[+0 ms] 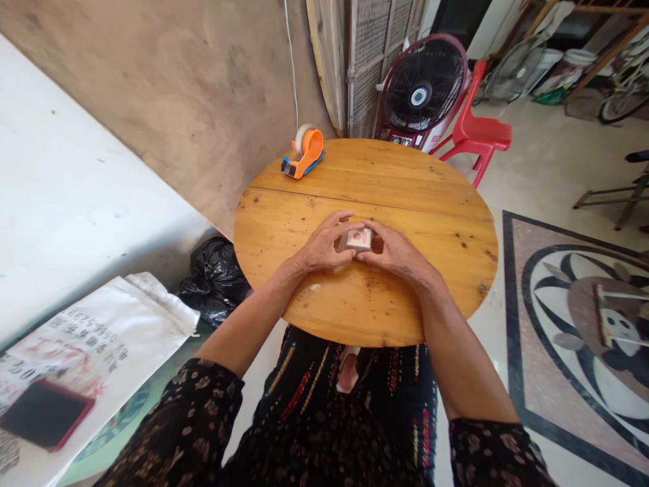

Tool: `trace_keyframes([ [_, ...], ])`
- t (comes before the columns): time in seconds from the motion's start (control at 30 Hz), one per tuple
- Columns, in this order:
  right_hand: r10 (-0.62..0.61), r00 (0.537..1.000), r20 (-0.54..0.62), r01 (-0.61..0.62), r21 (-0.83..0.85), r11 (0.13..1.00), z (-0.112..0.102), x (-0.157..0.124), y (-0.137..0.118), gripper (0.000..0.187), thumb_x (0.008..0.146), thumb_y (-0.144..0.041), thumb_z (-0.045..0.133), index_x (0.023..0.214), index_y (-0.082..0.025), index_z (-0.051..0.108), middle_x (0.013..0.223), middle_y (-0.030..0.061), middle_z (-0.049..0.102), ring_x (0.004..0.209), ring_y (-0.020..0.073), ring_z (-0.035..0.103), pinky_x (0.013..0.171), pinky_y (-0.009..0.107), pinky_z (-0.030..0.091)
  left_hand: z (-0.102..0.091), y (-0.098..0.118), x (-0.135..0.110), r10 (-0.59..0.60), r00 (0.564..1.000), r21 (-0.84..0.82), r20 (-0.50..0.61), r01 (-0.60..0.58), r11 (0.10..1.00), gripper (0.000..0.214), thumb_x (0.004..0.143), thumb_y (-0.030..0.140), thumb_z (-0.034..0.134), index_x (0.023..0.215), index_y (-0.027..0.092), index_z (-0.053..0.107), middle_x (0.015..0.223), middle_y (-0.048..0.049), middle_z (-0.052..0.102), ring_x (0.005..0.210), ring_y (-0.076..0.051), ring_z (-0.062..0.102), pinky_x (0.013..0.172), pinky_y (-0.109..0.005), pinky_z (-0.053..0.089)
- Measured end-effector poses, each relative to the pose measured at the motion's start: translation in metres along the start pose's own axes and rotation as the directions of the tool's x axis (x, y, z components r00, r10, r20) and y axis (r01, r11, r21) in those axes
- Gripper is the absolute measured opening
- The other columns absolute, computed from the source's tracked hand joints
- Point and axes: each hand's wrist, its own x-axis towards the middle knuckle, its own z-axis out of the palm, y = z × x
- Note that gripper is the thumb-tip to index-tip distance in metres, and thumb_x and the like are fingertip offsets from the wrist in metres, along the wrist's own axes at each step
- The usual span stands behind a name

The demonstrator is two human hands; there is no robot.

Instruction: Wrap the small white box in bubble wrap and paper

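A small flat box (358,239) with a red and white picture on top rests on the round wooden table (365,203), near its middle. My left hand (323,245) grips the box's left end with curled fingers. My right hand (394,251) closes on its right end. Both wrists lie on the tabletop. The lower part of the box is hidden by my fingers.
An orange tape dispenser (305,154) stands at the table's far left edge. Behind the table are a red fan (423,91) and a red plastic chair (476,132). A black bag (215,274) and a printed white sack (91,338) lie on the floor at left.
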Motion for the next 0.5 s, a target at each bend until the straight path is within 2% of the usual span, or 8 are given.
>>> trace_keyframes([
  [0.13, 0.015, 1.0, 0.01, -0.015, -0.009, 1.0, -0.0006, -0.0006, -0.0007, 0.075, 0.076, -0.045, 0.074, 0.145, -0.024, 0.051, 0.145, 0.0121, 0.057, 0.132, 0.0355, 0.054, 0.111, 0.057, 0.041, 0.0008, -0.0028, -0.0015, 0.021, 1.0, 0.059, -0.007, -0.02, 0.998, 0.049, 0.075, 0.028, 0.068, 0.123, 0.02, 0.068, 0.145, -0.0157, 0.047, 0.132, -0.033, 0.049, 0.111, -0.053, 0.042],
  [0.3, 0.024, 1.0, 0.016, -0.024, -0.011, 1.0, 0.0, -0.0008, 0.0004, 0.077, 0.076, -0.046, 0.074, 0.145, -0.023, 0.05, 0.146, 0.0129, 0.056, 0.133, 0.0359, 0.053, 0.111, 0.058, 0.04, 0.0012, 0.0002, -0.0014, 0.014, 1.0, 0.043, 0.003, -0.014, 0.999, 0.047, 0.075, 0.026, 0.065, 0.122, 0.022, 0.067, 0.146, -0.0143, 0.048, 0.134, -0.032, 0.048, 0.111, -0.053, 0.042],
  [0.4, 0.015, 1.0, 0.013, -0.015, 0.011, 1.0, -0.0001, -0.0009, 0.0033, 0.077, 0.076, -0.047, 0.074, 0.146, -0.022, 0.05, 0.148, 0.0127, 0.054, 0.135, 0.0351, 0.052, 0.113, 0.056, 0.039, -0.0002, 0.003, -0.0007, 0.008, 1.0, -0.03, 0.0, -0.008, 1.0, 0.058, 0.074, 0.028, 0.065, 0.131, 0.02, 0.061, 0.149, -0.0158, 0.044, 0.137, -0.035, 0.045, 0.114, -0.054, 0.039],
  [0.5, 0.01, 1.0, -0.004, -0.01, 0.044, 0.999, -0.0012, -0.0012, 0.0065, 0.078, 0.076, -0.046, 0.075, 0.146, -0.023, 0.049, 0.148, 0.0117, 0.054, 0.134, 0.0341, 0.053, 0.113, 0.055, 0.04, -0.0044, 0.0036, 0.0003, -0.061, 0.998, -0.15, -0.001, 0.06, 0.987, 0.077, 0.072, 0.028, 0.062, 0.147, 0.019, 0.044, 0.15, -0.0164, 0.045, 0.137, -0.035, 0.045, 0.115, -0.055, 0.038],
])
